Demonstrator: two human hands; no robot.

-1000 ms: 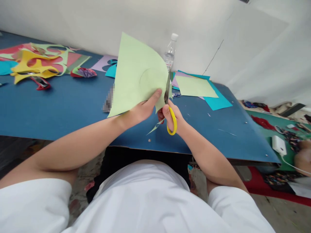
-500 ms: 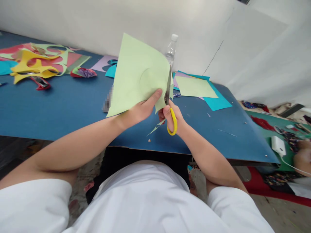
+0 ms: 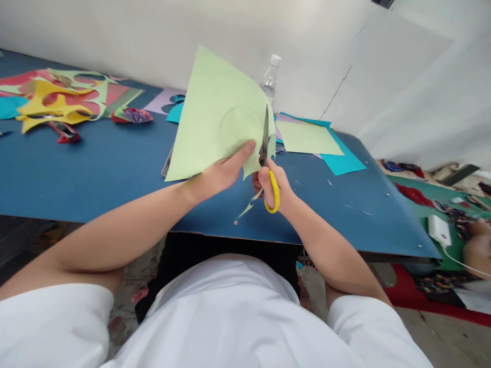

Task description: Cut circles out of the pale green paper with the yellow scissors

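Observation:
A large sheet of light green paper (image 3: 215, 97) is raised above the table, with a circle drawn on it. My left hand (image 3: 230, 166) grips its lower edge, thumb on top near the circle and the other fingers hidden behind. Yellow-handled scissors (image 3: 272, 191) are in my right hand (image 3: 282, 184), fingers through the loops. Their blades point up at the paper's right edge, by a cut that runs near the circle. From that edge a thin offcut strip (image 3: 247, 208) dangles below, close to my right fingers.
Paper scraps with cut-out holes (image 3: 57, 102) and a stapler (image 3: 64, 132) lie at the left of the blue table (image 3: 115, 174). Coloured sheets (image 3: 310, 137) are stacked at the right, behind them a plastic bottle (image 3: 270, 79). A co-worker's hand (image 3: 479, 250) shows at far right.
The green sheet has tilted slightly, its upper corner rising and its lower left corner shifting left. The dangling strip hangs a little lower. Both hands keep nearly the same place.

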